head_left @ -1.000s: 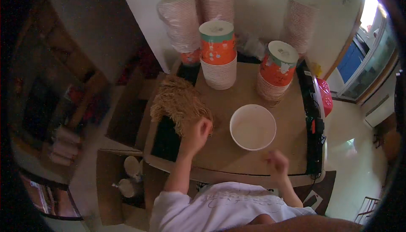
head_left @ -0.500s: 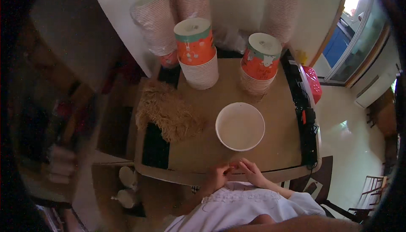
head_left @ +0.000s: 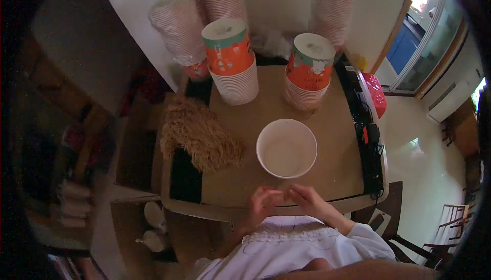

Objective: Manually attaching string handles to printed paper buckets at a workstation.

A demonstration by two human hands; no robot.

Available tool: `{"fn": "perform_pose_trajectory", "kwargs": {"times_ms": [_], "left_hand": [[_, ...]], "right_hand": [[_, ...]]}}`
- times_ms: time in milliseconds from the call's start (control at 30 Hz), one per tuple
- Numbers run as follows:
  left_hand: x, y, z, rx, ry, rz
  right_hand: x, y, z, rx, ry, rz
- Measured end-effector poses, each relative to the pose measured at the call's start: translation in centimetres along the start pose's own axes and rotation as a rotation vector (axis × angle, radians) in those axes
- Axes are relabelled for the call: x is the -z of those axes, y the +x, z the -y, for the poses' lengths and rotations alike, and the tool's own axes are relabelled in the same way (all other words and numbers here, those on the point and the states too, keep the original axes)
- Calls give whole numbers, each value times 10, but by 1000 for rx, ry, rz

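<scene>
My left hand and my right hand face each other at the table's front edge, a small gap between their fingertips. Both have bent fingers drawn together in a pinch; anything held there is too small to make out. Just beyond them stands a white paper tub, its open mouth up and its inside pale. To its left lies a shaggy bundle of brown strands.
Behind the tub are an upside-down left stack of tubs and a right stack, each topped by an orange-and-green one. More wrapped stacks line the wall. A black power strip with cables runs along the right edge of the table.
My hands have moved up slightly toward the tub, and their fingertips have come a little apart. The view has shifted slightly; the tub and the strands lie as before.
</scene>
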State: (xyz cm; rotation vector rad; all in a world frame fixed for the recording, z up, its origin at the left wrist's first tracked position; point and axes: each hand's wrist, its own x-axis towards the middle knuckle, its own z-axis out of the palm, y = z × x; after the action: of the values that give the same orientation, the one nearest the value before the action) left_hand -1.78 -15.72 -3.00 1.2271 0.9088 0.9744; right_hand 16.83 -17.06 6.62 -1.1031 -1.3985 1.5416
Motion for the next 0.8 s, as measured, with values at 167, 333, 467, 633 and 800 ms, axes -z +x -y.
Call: {"fn": "perform_pose_trajectory", "kwargs": {"times_ms": [167, 333, 467, 633, 800], "left_hand": [[-3, 12, -81, -331, 335, -11], [-25, 17, -105, -358, 216, -86], [-27, -4, -135, -892, 291, -378], [-25, -4, -135, -842, 268, -293], [-22, 0, -140, -810, 285, -204]], "right_hand": [[1, 3, 25, -78, -242, 12], [-4, -2, 27, 129, 78, -118], [-3, -2, 18, 119, 302, -164], [-8, -2, 8, -26, 547, -127], [-10, -2, -6, 40, 463, -53]]}}
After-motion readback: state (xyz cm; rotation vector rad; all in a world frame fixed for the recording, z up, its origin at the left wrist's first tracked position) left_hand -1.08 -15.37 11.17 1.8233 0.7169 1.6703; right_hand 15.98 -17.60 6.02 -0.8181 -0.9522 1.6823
